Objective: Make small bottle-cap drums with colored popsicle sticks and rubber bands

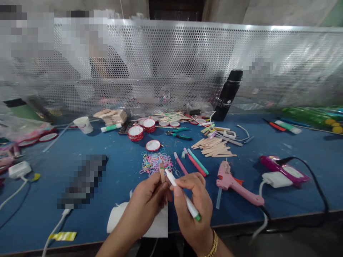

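Observation:
Pinched upright in my left hand (147, 198) is a flat wooden craft stick (162, 173) with a green band drawn near its top. My right hand (191, 200) grips a white marker (187, 200) with a green end, its tip close beside the stick. Behind my fingers lies a pile of small coloured rubber bands (154, 162). Under my hands a sheet of white paper (159, 225) reaches the table's front edge. Pink, red and teal markers (197, 161) rest just beyond my right hand, with a small loose cap (183, 154) by them.
A pink glue gun (237, 185) and a purple corded device (285, 171) lie to the right. Craft sticks (214, 146), pliers (179, 133), red-rimmed discs (153, 145) and a black bottle (227, 95) stand farther back. At left are a phone (83, 182) and a white cup (83, 125). A perforated metal screen (171, 64) closes the back.

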Demonstrator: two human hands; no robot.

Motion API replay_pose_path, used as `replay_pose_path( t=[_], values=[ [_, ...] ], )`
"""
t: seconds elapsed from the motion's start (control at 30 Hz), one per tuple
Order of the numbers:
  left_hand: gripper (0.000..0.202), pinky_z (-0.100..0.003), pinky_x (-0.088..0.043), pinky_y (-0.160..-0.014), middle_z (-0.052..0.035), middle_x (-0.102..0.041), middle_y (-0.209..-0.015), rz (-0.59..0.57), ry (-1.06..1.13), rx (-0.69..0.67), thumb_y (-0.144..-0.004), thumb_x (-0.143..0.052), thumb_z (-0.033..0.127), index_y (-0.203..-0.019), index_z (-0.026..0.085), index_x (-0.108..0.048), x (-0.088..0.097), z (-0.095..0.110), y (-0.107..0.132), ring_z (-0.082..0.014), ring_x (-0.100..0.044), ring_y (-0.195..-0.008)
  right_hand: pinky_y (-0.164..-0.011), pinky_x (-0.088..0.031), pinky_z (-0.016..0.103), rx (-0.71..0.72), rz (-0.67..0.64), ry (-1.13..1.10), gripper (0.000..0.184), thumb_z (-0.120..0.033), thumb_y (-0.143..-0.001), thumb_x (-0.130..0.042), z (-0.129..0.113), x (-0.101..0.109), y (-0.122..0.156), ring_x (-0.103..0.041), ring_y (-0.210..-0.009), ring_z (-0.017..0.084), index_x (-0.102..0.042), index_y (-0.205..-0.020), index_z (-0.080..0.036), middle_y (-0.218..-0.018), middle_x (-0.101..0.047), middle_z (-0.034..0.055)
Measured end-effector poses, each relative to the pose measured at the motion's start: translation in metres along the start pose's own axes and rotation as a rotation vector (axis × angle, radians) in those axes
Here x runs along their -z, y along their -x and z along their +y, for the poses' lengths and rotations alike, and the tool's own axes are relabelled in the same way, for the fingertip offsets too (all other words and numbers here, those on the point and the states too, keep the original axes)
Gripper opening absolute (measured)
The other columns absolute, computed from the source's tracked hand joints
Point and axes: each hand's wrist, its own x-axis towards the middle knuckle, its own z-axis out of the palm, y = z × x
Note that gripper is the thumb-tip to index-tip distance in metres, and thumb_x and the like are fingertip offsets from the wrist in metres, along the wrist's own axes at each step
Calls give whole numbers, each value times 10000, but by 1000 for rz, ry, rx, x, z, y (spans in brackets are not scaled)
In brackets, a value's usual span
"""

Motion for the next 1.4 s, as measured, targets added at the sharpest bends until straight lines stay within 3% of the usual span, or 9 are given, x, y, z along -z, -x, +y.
replay_pose_path(
  t=[0.77, 1.07, 1.4],
  values=[
    [330, -220, -327, -546, 45, -448, -735, -6, 73, 32, -1022, -558, 490, -864, 201, -541, -2, 2, 0, -104, -354, -632, -870, -430, 392, 32, -24, -14, 127, -96, -952, -559, -1, -2, -2, -648, -805, 171, -596, -1013, -201, -870, -691, 3],
    [324, -218, -345, -553, 44, -477, -724, 8, -11, 10, -1029, -558, 456, -832, 201, -523, -1, 4, 0, -107, -393, -633, -892, -418, 407, 34, -31, -17, 127, -96, -959, -554, 0, -2, -2, -639, -825, 170, -597, -1023, -198, -882, -699, 7],
    [292, -234, -334, -571, 20, -519, -764, 6, 27, 9, -1042, -527, 472, -944, 204, -590, -1, -3, 0, -106, -411, -628, -876, -434, 389, -15, 10, 3, 125, -103, -968, -552, 0, -1, 0, -642, -823, 165, -594, -1022, -207, -897, -683, -3]
  ],
)
